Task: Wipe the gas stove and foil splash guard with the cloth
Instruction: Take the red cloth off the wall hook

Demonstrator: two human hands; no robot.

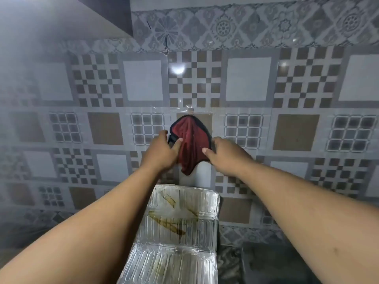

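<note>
A dark red cloth (191,140) with a black edge hangs from a small hook (191,110) on the tiled wall. My left hand (164,150) touches its left side, thumb and fingers against the fabric. At the cloth's right edge my right hand (223,154) presses with its fingers curled around the hem. Below the cloth stands the foil splash guard (180,218), a folded ribbed silver sheet with brown grease streaks. The gas stove is mostly out of frame; only a dark corner (266,261) shows at the lower right.
Patterned brown, white and grey tiles (246,78) cover the whole wall ahead. A dark cabinet underside (61,19) juts out at the upper left. A dark speckled countertop (229,263) lies to the right of the foil.
</note>
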